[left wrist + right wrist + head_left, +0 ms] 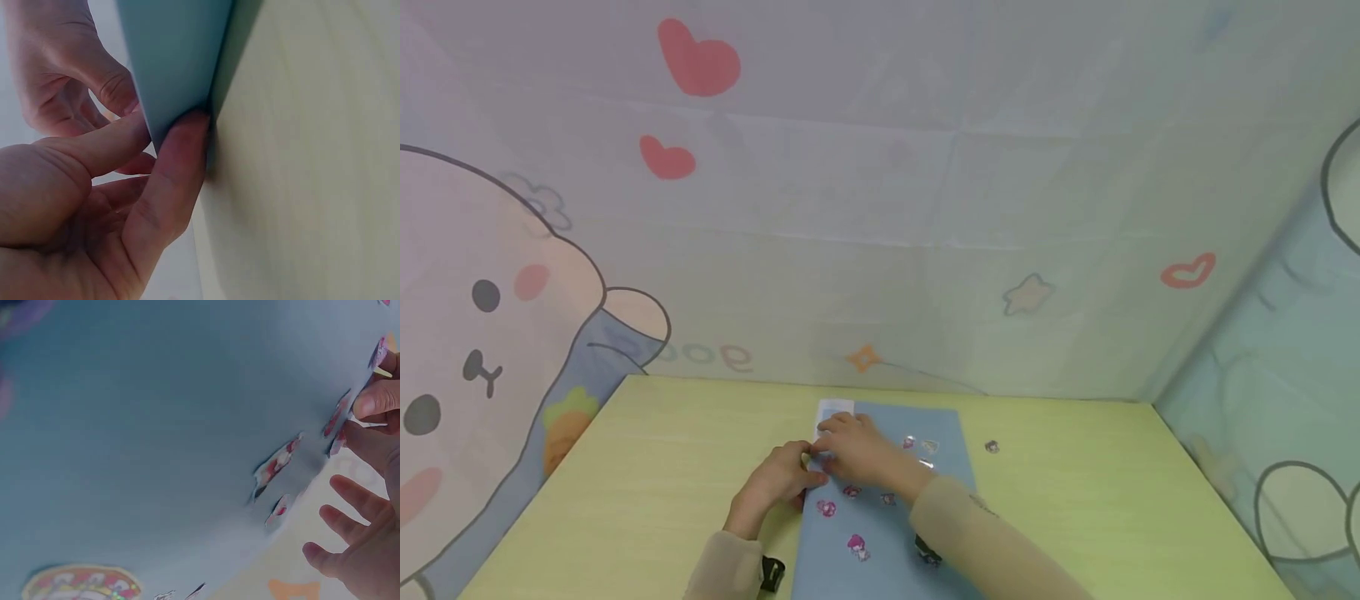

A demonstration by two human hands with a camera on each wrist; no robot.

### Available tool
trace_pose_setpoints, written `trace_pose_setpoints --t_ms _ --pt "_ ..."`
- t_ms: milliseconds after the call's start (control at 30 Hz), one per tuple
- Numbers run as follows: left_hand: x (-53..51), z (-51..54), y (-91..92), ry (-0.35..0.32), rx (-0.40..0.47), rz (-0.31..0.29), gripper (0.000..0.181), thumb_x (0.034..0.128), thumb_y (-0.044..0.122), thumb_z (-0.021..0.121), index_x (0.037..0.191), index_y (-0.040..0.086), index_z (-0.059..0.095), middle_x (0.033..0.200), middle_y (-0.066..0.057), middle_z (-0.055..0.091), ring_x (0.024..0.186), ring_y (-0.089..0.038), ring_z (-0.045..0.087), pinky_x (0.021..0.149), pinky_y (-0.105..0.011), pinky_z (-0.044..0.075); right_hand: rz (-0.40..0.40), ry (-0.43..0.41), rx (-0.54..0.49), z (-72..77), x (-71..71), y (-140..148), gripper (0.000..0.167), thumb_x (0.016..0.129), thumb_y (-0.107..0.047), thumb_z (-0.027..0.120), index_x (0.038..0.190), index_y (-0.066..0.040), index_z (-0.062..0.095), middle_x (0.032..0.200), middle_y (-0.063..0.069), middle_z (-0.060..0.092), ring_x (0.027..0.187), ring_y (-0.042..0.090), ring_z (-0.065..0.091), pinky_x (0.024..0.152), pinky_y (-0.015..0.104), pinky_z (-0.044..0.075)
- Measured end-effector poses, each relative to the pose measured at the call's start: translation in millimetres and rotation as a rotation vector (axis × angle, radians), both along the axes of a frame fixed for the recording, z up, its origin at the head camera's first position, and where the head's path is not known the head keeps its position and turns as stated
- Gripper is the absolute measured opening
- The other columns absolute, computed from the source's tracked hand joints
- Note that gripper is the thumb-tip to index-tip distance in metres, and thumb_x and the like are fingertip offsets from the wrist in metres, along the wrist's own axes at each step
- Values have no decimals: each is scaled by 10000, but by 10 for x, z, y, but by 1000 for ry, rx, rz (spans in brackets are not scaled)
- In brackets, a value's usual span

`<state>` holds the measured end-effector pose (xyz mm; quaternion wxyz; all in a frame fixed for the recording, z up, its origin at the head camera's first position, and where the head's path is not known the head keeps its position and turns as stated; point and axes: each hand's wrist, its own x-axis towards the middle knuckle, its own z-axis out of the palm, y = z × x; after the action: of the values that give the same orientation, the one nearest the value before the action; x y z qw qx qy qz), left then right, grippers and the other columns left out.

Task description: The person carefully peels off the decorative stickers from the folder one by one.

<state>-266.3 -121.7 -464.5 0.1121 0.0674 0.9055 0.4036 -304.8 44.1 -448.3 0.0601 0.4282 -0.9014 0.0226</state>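
From my remote station I saw a blue sheet (831, 575) lying on a pale yellow table (587, 475), a little right of the middle, its long side running away from the person. The left hand (778, 477) pinched the sheet's left edge, thumb above and a finger beneath. The right hand (867, 452) reached across the sheet's upper left part, its fingertips close to the left thumb; three of its fingers were spread apart (I could not tell whether its thumb and forefinger gripped anything). Small stickers were scattered over the sheet, among them a pink-haired figure (857, 547) toward the near end. A white strip (835, 407) showed at the far left corner. One loose sticker (992, 447) lay on the table, just right of the sheet. Behind the table I saw a pastel backdrop (880, 192) with red hearts (700, 62) and a large cartoon animal (475, 333) on the left.
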Motion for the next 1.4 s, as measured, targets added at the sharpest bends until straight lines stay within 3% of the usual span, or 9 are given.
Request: trace_pose_setpoints --t_ms 367,600,1033,1400 --pt "13 10 8 10 6 -5 505 892 155 726 1266 -114 519 680 -69 631 487 -214 630 599 -331 515 -4 22 -25 6 24 11 170 915 -216 689 1076 -226 743 1278 34 599 1223 237 491 982 535 399" --pt "29 7 8 19 17 -7 451 888 130 726 1235 -93 545 655 -70 633 485 -220 629 545 -312 503 -21 21 -26 -33 -6 20 35 904 -215 705 909 -248 714 1259 12 604 1237 227 484 997 540 393" --pt "22 0 4 25 32 -12 443 891 114 717 1231 -107 537 656 -72 635 489 -214 630 531 -312 506 -20 15 -6 -28 -18 84 52 904 -225 705 874 -248 670 1295 2 584 1263 217 466 1029 530 367" --pt "19 3 -1 19 48 -15 398 889 96 715 1195 -102 556 676 -81 641 502 -209 636 523 -323 525 23 44 -36 103 56 213 107 899 -218 715 823 -222 640 1298 50 594 1267 252 486 1034 557 366"
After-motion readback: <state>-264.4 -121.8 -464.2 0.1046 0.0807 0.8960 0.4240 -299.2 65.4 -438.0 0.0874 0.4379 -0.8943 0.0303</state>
